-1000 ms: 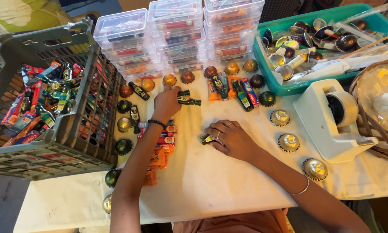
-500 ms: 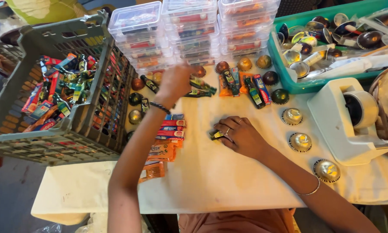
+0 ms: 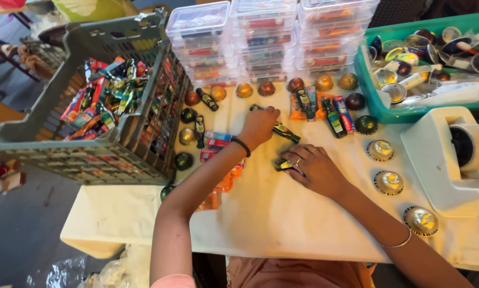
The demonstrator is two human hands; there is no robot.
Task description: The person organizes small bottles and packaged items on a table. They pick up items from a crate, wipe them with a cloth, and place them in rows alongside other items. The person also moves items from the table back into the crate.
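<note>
Small dark bottle [image 3: 283, 131] clamped in my left hand [image 3: 258, 126], right hand [image 3: 315, 168] closed on another sachet [image 3: 282, 165]; gathering step, next I'd judge careful pairing.

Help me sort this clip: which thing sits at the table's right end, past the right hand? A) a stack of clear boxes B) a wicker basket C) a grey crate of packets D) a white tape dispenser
D: the white tape dispenser stands beyond the right hand at the table's right end.
</note>
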